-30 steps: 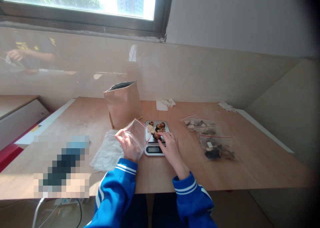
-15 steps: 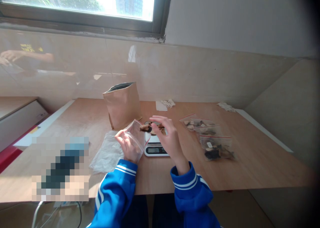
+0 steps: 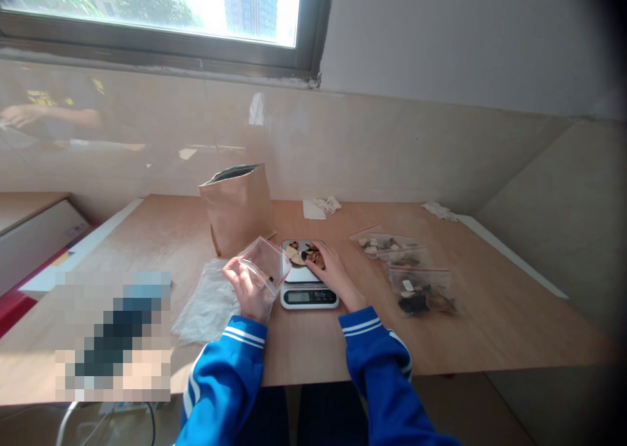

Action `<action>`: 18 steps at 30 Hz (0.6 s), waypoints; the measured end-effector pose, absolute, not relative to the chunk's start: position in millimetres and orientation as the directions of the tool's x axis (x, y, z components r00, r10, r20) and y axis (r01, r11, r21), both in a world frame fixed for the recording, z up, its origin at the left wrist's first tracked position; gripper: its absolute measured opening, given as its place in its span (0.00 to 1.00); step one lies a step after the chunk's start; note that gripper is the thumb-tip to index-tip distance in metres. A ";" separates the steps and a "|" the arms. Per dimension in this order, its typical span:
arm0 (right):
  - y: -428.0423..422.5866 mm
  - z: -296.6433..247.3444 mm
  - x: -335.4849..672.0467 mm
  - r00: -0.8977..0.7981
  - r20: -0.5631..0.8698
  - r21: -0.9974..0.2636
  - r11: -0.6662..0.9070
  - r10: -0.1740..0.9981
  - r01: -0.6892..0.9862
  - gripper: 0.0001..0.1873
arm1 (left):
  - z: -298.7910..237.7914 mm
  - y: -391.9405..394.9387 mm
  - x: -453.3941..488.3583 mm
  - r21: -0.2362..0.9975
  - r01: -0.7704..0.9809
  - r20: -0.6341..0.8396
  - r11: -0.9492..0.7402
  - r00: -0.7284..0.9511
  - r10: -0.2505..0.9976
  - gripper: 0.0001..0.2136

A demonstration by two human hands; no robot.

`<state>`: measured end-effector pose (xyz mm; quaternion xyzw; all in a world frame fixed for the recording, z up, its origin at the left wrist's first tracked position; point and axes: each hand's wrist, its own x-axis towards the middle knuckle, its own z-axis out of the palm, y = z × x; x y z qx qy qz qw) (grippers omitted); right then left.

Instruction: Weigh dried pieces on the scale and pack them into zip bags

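My left hand (image 3: pixel 249 292) is closed on the edge of a small clear zip bag (image 3: pixel 268 263), its mouth spread apart. One little dark bit shows low in the bag. On the white digital scale (image 3: pixel 308 276) lies a heap of dried brown and cream slices (image 3: pixel 294 255), some with dark edges. My right hand (image 3: pixel 336 276) reaches over the plate's right side, thumb and fingers curled round some of the slices; the fingertips are partly hidden among them. The scale's display is lit, but its digits are too small to read.
Behind the left hand stands an open brown paper bag (image 3: pixel 238 211). Thin clear plastic bags (image 3: pixel 206 302) lie left of the scale. Filled zip bags (image 3: pixel 424 292) lie to the right. Crumpled white scraps (image 3: pixel 328 204) are near the wall. A blurred patch (image 3: pixel 117 335) covers the left front.
My right hand has moved down from above the scale onto the slices. The dark-edged piece it held near the zip bag's mouth is gone from there. The left hand still holds the bag.
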<state>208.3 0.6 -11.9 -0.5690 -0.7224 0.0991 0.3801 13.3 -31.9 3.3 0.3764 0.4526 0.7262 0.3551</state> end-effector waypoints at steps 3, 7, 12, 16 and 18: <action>-3.7 -11.7 205.4 -0.019 0.470 -0.552 0.310 0.883 0.774 0.21 | 3.4 -30.6 13.4 0.930 -0.185 0.197 -0.316 -0.476 0.857 0.13; -7.3 -9.9 202.9 0.028 0.498 -0.519 0.272 0.867 0.810 0.17 | 3.8 -30.6 13.6 0.936 -0.187 0.178 -0.297 -0.473 0.863 0.13; -8.3 -6.8 203.8 0.037 0.484 -0.524 0.255 0.875 0.813 0.13 | 3.5 -29.4 14.6 0.929 -0.222 0.163 -0.297 -0.477 0.864 0.12; -8.6 -1.5 202.5 0.089 0.475 -0.589 0.241 0.875 0.771 0.13 | 1.8 -28.3 14.6 0.927 -0.216 0.179 -0.307 -0.465 0.867 0.11; -10.0 9.3 197.6 0.133 0.480 -0.675 0.268 0.867 0.687 0.13 | 1.9 -29.1 14.2 0.931 -0.194 0.198 -0.310 -0.446 0.873 0.11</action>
